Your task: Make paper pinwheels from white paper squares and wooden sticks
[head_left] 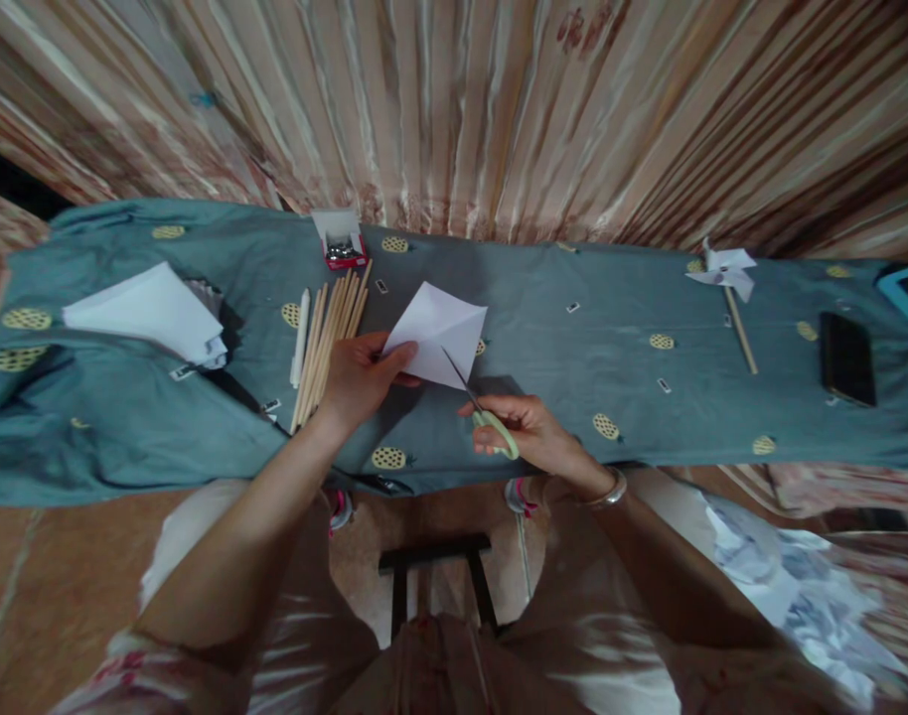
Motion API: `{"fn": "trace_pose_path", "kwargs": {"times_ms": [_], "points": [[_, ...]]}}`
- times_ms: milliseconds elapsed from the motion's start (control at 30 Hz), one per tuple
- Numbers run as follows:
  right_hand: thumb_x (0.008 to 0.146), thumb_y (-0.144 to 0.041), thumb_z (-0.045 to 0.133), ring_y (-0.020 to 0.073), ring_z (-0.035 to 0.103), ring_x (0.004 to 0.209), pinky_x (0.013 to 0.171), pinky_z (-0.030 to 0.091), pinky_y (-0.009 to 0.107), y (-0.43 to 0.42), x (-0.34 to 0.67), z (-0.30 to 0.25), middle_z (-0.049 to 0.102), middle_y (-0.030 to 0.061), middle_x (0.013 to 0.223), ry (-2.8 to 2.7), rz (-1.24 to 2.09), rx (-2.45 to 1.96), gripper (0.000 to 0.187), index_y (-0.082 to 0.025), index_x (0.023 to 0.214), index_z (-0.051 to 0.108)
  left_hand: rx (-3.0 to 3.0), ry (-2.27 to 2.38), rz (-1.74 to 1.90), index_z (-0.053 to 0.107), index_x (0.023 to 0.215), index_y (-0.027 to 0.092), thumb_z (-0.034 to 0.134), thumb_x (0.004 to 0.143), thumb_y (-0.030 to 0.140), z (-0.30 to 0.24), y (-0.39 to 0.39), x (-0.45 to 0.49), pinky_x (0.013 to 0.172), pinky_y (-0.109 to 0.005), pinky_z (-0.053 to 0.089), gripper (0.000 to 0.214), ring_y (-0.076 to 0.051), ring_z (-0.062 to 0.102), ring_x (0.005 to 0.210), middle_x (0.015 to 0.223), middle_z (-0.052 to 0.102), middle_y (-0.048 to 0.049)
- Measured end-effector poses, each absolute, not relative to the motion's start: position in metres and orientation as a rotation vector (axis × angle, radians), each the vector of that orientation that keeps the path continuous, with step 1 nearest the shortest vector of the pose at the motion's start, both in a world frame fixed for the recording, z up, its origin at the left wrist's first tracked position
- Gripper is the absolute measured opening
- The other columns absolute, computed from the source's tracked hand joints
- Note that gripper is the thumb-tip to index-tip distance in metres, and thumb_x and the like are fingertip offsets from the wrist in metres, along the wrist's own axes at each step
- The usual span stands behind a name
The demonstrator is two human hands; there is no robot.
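Note:
My left hand [361,377] pinches the left corner of a creased white paper square [439,333] and holds it just above the blue-grey cloth [558,397]. My right hand [532,432] grips green-handled scissors [484,412]. Their blades point up and left and reach into the paper's lower edge. A bundle of wooden sticks [333,338] lies immediately left of my left hand.
A stack of white paper [148,313] sits at the left. A small red box of pins [344,248] stands behind the sticks. A finished paper pinwheel [726,278] and a dark phone [845,357] lie at the right. Crumpled paper scraps [789,586] litter the floor.

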State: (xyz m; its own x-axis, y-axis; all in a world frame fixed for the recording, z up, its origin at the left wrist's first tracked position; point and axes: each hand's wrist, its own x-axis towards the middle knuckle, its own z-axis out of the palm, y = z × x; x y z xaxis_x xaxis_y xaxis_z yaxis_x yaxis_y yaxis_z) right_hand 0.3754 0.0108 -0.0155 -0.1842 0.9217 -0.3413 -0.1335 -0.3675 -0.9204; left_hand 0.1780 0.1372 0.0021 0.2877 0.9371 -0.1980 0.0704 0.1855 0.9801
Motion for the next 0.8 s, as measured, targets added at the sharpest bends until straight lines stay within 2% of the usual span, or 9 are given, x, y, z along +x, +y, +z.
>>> {"fn": "trace_pose_path", "kwargs": {"times_ms": [267,467,633,800], "points": [[0.072,-0.044,0.082,0.0100,0.060,0.063,0.059,0.049,0.023,0.007,0.393,-0.002,0.067,-0.0001,0.073,-1.107,1.639,-1.264,0.040,-0.016,0.099,0.071,1.112,1.137,0.896,0.072,0.074,0.015,0.078,0.067,0.031,0.009,0.146,0.172,0.054,-0.027,0.061,0.018,-0.017,0.069,0.063,0.072,0.073,-0.0038],[0.071,-0.058,0.079,0.0118,0.059,0.060,0.059,0.050,0.026,0.013,0.412,-0.003,0.069,0.0013,0.070,-1.030,1.314,-1.391,0.048,-0.019,0.097,0.072,1.131,1.121,0.802,0.073,0.071,0.015,0.079,0.063,0.031,0.008,0.142,0.177,0.048,-0.026,0.059,0.019,-0.018,0.067,0.058,0.070,0.074,-0.0052],[0.063,-0.049,0.086,0.0121,0.061,0.065,0.063,0.050,0.026,0.024,0.420,-0.007,0.070,-0.0017,0.075,-0.892,0.985,-1.476,0.046,-0.022,0.097,0.070,1.234,1.024,0.606,0.071,0.063,0.015,0.079,0.060,0.034,0.010,0.131,0.183,0.040,-0.021,0.051,0.021,-0.014,0.060,0.046,0.057,0.070,-0.0034],[0.062,-0.045,0.087,0.0138,0.063,0.071,0.069,0.051,0.028,0.028,0.416,0.002,0.072,-0.0013,0.079,-0.984,0.941,-1.467,0.048,-0.022,0.099,0.068,1.434,0.964,0.453,0.069,0.056,0.018,0.073,0.065,0.036,0.009,0.123,0.184,0.037,-0.018,0.040,0.021,-0.010,0.051,0.038,0.048,0.065,-0.0009]]}}
